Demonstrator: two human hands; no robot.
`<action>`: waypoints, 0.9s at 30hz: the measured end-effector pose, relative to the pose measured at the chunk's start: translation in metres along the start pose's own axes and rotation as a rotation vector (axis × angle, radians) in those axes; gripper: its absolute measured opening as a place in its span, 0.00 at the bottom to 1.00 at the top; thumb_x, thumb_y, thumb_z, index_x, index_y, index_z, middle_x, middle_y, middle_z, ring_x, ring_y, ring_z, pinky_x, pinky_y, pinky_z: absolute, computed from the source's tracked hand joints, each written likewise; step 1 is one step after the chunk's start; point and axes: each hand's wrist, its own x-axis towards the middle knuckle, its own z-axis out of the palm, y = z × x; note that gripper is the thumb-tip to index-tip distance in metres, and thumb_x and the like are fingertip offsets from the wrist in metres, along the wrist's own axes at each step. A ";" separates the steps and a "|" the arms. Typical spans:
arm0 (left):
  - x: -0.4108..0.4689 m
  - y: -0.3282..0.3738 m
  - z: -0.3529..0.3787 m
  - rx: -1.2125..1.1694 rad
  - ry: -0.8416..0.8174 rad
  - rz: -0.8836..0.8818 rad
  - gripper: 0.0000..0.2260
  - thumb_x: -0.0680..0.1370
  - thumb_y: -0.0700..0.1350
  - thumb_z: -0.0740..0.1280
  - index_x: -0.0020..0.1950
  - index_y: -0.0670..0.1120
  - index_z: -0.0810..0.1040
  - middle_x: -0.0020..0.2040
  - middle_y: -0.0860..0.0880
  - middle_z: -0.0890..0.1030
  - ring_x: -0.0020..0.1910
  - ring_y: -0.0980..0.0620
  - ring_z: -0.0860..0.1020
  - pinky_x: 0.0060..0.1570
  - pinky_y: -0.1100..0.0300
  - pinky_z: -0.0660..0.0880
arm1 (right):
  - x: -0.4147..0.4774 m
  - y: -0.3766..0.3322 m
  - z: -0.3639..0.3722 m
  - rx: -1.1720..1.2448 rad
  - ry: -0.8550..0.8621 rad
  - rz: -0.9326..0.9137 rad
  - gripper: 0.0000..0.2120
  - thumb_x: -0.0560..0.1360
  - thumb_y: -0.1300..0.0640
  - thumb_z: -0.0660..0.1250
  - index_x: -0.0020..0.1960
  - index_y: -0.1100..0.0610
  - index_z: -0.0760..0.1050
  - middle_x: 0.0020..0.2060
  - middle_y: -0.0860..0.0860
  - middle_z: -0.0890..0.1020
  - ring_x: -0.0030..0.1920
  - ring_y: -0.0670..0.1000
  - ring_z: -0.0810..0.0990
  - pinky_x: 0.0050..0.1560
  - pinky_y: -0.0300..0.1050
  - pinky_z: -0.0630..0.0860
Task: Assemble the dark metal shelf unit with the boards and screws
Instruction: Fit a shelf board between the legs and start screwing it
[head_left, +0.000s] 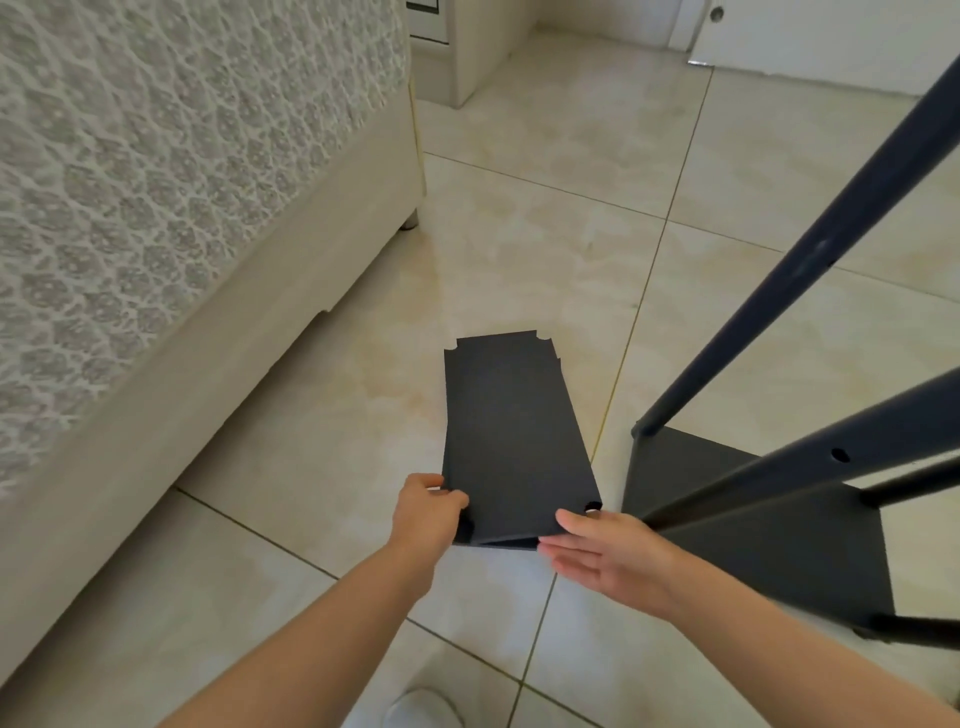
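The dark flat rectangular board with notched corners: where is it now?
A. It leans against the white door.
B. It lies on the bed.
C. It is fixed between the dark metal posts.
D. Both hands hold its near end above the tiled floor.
D: the left hand grips the near left corner of the dark flat rectangular board, and the right hand touches its near right corner with straight fingers.
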 end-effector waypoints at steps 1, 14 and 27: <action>-0.001 0.002 -0.001 -0.016 0.000 -0.003 0.13 0.80 0.36 0.66 0.62 0.45 0.69 0.48 0.50 0.77 0.48 0.50 0.78 0.50 0.55 0.76 | -0.002 0.000 0.001 0.015 -0.031 -0.016 0.11 0.76 0.59 0.71 0.54 0.57 0.71 0.50 0.58 0.86 0.51 0.55 0.85 0.44 0.47 0.83; -0.030 0.040 -0.034 -0.204 -0.098 0.014 0.16 0.82 0.33 0.63 0.70 0.34 0.70 0.62 0.35 0.78 0.59 0.37 0.80 0.53 0.49 0.80 | -0.050 -0.027 0.026 0.003 -0.077 -0.118 0.18 0.75 0.62 0.71 0.62 0.59 0.70 0.50 0.62 0.85 0.50 0.58 0.85 0.47 0.51 0.82; -0.130 0.133 -0.095 -0.399 -0.186 0.226 0.06 0.83 0.38 0.64 0.50 0.39 0.80 0.42 0.44 0.86 0.36 0.43 0.86 0.35 0.52 0.81 | -0.212 -0.069 0.027 -0.385 -0.140 -0.341 0.18 0.76 0.57 0.71 0.64 0.57 0.73 0.51 0.59 0.85 0.51 0.56 0.85 0.51 0.49 0.82</action>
